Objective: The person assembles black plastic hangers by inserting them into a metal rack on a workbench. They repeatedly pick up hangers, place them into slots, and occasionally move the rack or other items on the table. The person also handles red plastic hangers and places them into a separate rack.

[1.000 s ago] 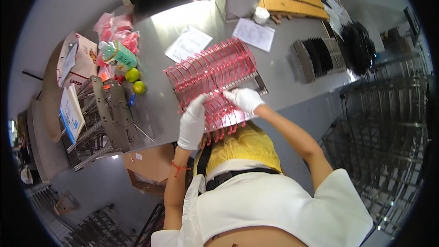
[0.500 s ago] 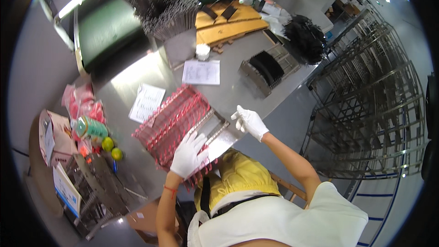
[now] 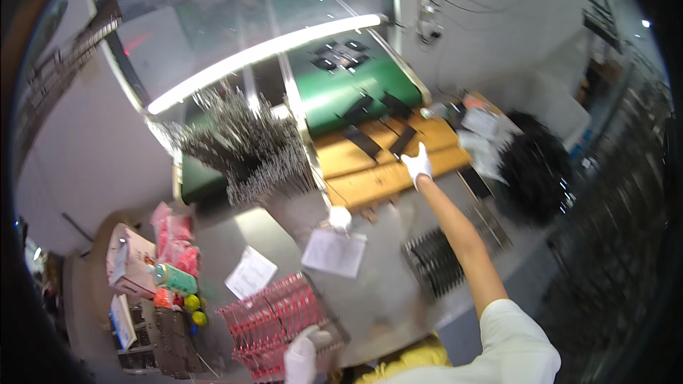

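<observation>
My right hand (image 3: 418,166), in a white glove, is stretched far out over the yellow wooden board (image 3: 356,183). Its thumb and forefinger are apart, just below a flat black piece (image 3: 403,141); whether they touch it is unclear. Another flat black piece (image 3: 363,143) lies to the left on the same board. My gloved left hand (image 3: 302,357) is low in the picture, at the right side of a metal rack (image 3: 274,320) with rows of pink-red pieces. Motion smears its fingers, so their grip cannot be made out.
Paper sheets (image 3: 334,253) lie on the metal table behind the rack. A second rack of black pieces (image 3: 435,262) stands right, near a black bundle (image 3: 533,171). Thin metal rods (image 3: 267,156) crowd the back beside a green conveyor belt (image 3: 356,92). A bottle (image 3: 176,279) stands left.
My right hand has gone from beside the pink-red rack forward to the wooden board. The view has tipped up toward the conveyor. My left hand remains by the rack.
</observation>
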A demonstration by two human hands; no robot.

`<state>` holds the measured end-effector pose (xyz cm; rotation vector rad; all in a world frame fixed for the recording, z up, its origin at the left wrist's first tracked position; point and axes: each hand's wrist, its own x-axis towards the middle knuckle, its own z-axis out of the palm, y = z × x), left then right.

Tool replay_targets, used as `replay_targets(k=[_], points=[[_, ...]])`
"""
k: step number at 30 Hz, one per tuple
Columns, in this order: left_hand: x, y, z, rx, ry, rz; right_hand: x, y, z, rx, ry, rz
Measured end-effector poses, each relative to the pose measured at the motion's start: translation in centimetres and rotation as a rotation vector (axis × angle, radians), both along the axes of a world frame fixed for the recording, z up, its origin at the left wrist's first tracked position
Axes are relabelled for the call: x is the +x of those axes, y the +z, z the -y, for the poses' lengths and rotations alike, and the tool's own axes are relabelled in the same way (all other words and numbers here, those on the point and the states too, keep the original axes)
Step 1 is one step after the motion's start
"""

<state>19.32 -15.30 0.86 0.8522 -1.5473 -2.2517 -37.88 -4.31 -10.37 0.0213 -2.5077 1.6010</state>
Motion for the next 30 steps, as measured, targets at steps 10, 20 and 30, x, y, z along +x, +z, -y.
replay_targets(k=[10, 20, 30], points=[[-4.1, -1.9, -13.2, 0.022, 0.342, 0.275, -8.4, -1.2, 8.8, 0.326, -0.343, 0.366], [-13.7, -3.3, -13.3, -0.19, 0.283, 0.086, -6.6, 0.2, -2.5, -0.49, 0.445, 0.398], [-30.2, 1.6, -15.8, -0.314, 0.121, -0.511, 19.6, 14.5, -13.7, 0.757, 0.606, -0.494]])
